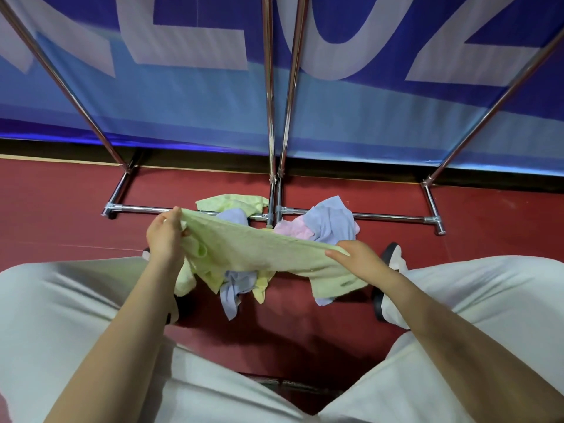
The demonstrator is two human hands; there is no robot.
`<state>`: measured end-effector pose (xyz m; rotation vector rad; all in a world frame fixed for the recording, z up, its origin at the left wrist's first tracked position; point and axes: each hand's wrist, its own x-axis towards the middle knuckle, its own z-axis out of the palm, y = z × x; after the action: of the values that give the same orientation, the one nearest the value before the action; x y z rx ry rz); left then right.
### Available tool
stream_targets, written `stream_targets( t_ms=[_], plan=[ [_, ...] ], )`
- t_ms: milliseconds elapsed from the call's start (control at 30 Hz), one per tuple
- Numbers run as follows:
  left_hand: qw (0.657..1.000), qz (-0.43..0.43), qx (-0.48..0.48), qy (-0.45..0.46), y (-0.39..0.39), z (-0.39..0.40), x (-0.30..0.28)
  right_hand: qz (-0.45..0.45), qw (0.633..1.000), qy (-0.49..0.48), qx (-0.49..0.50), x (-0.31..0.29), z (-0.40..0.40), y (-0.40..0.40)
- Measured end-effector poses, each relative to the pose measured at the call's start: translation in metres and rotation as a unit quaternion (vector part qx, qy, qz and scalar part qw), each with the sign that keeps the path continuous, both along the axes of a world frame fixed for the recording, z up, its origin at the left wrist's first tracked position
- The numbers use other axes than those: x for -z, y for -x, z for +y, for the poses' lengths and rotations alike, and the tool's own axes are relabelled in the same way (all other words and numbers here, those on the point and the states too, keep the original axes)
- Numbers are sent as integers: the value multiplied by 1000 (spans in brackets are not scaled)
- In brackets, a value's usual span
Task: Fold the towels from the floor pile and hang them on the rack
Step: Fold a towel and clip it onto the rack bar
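Nearest to us are our own knees in loose pale grey trousers [76, 300], spread to either side above the dark red floor [61, 209]. Just past them we hold a pale green terry towel [253, 248] stretched between both hands, raised above the floor. Our left hand [164, 236] grips its left end with the fingers curled round the bunched cloth, and our right hand [360, 257] pinches its right edge, thumb on top and fingers beneath; the corners of the towel hang down below each hand. Under and behind the towel lies the floor pile of crumpled towels [323, 224], pale blue, pink, yellow and green, partly hidden by the one we hold. The pile rests against the low crossbars of the chrome tube rack [271, 117], whose feet stand on the floor and whose uprights rise out of the top edge of view. Behind the rack hangs a blue banner with large white letters [189, 35].
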<state>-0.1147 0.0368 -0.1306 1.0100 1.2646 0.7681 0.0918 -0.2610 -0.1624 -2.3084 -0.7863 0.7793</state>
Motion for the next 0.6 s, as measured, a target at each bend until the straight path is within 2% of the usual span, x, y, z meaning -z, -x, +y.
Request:
stream_targets(
  t_ms=[200,300,400,500,600],
  plan=[
    [1000,2,-15,-9,18,6,-2,41,997,16,63,-8,1,-11],
    [998,18,-54,8,26,7,-1,138,983,-8,124,-13,7,-11],
    [997,54,-53,-12,27,3,-3,209,961,-30,176,-22,21,-6],
    [997,21,-67,36,21,1,-6,233,945,-93,208,-29,35,-2],
    [993,-27,-67,91,8,-5,-7,240,934,-171,201,-37,44,6]
  ],
)
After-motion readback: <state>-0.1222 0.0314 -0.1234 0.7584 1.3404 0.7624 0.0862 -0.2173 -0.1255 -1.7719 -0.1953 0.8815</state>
